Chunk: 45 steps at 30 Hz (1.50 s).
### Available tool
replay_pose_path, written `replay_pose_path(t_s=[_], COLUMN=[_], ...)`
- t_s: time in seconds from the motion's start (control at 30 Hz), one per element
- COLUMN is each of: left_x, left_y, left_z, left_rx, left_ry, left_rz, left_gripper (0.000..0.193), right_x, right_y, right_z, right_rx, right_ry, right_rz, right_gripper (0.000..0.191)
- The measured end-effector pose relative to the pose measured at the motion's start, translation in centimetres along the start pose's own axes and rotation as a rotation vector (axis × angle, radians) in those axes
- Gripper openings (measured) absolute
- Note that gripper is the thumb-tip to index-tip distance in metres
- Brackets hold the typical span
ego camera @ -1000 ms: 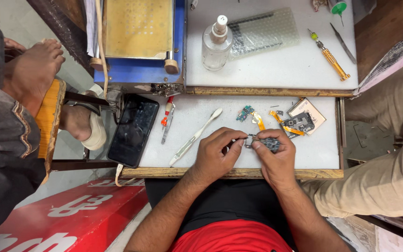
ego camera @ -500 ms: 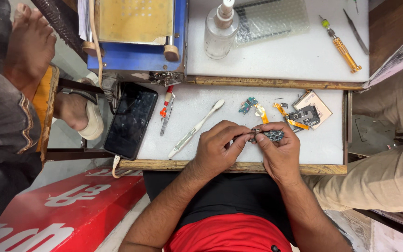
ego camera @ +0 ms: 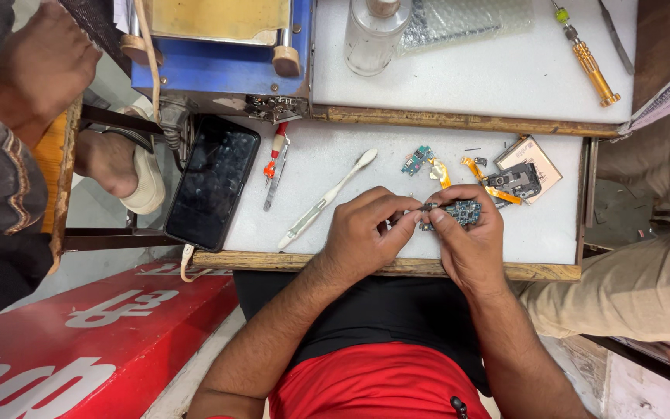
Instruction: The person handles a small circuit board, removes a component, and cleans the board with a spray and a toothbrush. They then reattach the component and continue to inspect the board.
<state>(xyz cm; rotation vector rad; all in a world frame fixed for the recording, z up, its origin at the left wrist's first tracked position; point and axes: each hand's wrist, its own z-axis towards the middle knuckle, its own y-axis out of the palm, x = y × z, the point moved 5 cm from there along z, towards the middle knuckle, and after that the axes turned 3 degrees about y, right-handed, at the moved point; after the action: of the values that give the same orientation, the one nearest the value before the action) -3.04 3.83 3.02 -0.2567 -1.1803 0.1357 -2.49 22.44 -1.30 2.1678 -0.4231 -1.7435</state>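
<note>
Circuit board [ego camera: 459, 211], small and dark, sits pinched between both hands just above the near edge of the white tabletop [ego camera: 537, 233]. The right hand [ego camera: 471, 237] has its grip clamped on the board, thumb and forefinger closed around it. The left hand [ego camera: 366, 233] meets it from the other side, fingertips pressed together on the board's end. Close behind lie loose parts with orange ribbon cables [ego camera: 505, 186] and a small blue-green piece [ego camera: 416, 161]. A white toothbrush [ego camera: 327, 200] rests diagonally beside the left hand, with a red-handled tool [ego camera: 274, 163] and a dark phone [ego camera: 212, 182] further left. A gold screwdriver [ego camera: 587, 56] and clear bottle [ego camera: 372, 35] lie well behind.
</note>
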Motion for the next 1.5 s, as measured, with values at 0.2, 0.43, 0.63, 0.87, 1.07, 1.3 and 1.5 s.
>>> replay_pose_path(t_s=[0.2, 0.43, 0.63, 0.87, 1.07, 1.3, 1.5], left_x=[-0.3, 0.0, 0.1, -0.9, -0.9, -0.9, -1.1], left_y=[0.0, -0.3, -0.5, -0.4, -0.4, -0.3, 0.0], left_z=[0.0, 0.1, 0.2, 0.0, 0.0, -0.1, -0.5], left_rx=[0.01, -0.019, -0.046, -0.166, -0.15, -0.132, -0.181], left_ry=[-0.025, 0.01, 0.015, -0.181, -0.148, -0.063, -0.101], left_rz=[-0.004, -0.002, -0.019, -0.18, -0.186, -0.14, -0.18], left_gripper=[0.012, 0.009, 0.008, 0.013, 0.017, 0.015, 0.015], right_x=[-0.2, 0.1, 0.2, 0.4, 0.6, 0.7, 0.6], right_y=[0.5, 0.1, -0.4, -0.8, -0.8, -0.9, -1.2], right_z=[0.1, 0.2, 0.2, 0.0, 0.0, 0.0, -0.4], right_rx=[-0.042, -0.024, -0.059, -0.092, -0.082, -0.097, -0.145], right_ry=[-0.019, 0.023, 0.049, 0.065, 0.071, 0.076, 0.093], right_rz=[-0.028, -0.08, -0.028, -0.023, -0.04, -0.052, -0.049], right_gripper=[0.029, 0.017, 0.016, 0.016, 0.016, 0.015, 0.014])
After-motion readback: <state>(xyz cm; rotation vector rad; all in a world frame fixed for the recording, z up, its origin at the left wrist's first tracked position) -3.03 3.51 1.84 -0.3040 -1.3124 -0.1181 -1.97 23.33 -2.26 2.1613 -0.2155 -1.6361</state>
